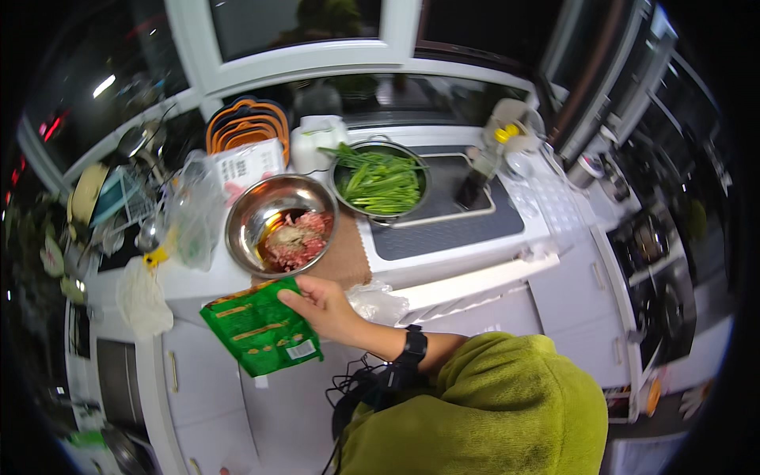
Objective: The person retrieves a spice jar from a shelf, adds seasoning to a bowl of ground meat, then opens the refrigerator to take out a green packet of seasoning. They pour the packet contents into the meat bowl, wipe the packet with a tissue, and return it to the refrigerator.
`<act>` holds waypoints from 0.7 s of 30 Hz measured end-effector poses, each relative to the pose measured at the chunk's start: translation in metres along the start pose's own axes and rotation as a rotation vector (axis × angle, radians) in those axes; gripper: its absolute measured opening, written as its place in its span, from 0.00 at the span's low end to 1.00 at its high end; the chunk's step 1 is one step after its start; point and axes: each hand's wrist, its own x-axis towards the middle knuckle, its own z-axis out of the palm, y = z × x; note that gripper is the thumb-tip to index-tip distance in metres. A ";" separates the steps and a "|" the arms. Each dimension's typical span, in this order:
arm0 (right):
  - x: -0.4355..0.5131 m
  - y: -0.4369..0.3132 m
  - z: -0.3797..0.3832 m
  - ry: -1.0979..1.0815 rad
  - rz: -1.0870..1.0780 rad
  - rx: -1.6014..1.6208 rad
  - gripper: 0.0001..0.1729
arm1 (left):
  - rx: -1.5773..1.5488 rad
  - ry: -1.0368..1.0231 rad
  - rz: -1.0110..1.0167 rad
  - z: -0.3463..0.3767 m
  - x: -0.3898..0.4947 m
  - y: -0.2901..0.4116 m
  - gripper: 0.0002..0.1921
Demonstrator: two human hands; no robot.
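My right hand [325, 309] pinches the upper right corner of a green printed packet [264, 332], between thumb and fingers. The packet is in front of the counter, just below a stainless steel bowl [242, 222]. Raw minced meat [306, 237] lies in this bowl, with pale brown powder [291, 238] on top and dark brown liquid beside it. Behind and to the right, a metal colander or bowl [425, 184] holds cut green leafy stalks [383, 184]. A brown cloth or mat [350, 255] lies partly under the steel bowl. My left hand is out of view.
A sink with a grey mat [404, 242] and a dark bottle [473, 185] is at the right. Plastic bags [193, 219], a white printed package [249, 163], and orange-rimmed boards or baskets [285, 127] stand at the left. A pale cloth [145, 297] hangs over the counter edge.
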 end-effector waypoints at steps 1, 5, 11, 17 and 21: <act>-0.013 -0.007 -0.011 0.061 -0.022 -0.034 0.11 | 0.119 -0.122 0.068 0.011 0.013 0.015 0.24; -0.076 -0.038 -0.065 0.334 -0.090 -0.184 0.09 | 0.525 -0.670 0.650 0.089 0.050 0.056 0.22; -0.184 -0.113 -0.166 0.827 -0.213 -0.405 0.12 | 0.523 -1.376 0.837 0.238 -0.010 0.122 0.19; -0.325 -0.183 -0.266 1.188 -0.427 -0.406 0.07 | 0.552 -1.734 0.960 0.405 -0.150 0.134 0.22; -0.403 -0.222 -0.334 1.411 -0.503 -0.479 0.07 | 0.396 -1.817 1.314 0.539 -0.265 0.102 0.24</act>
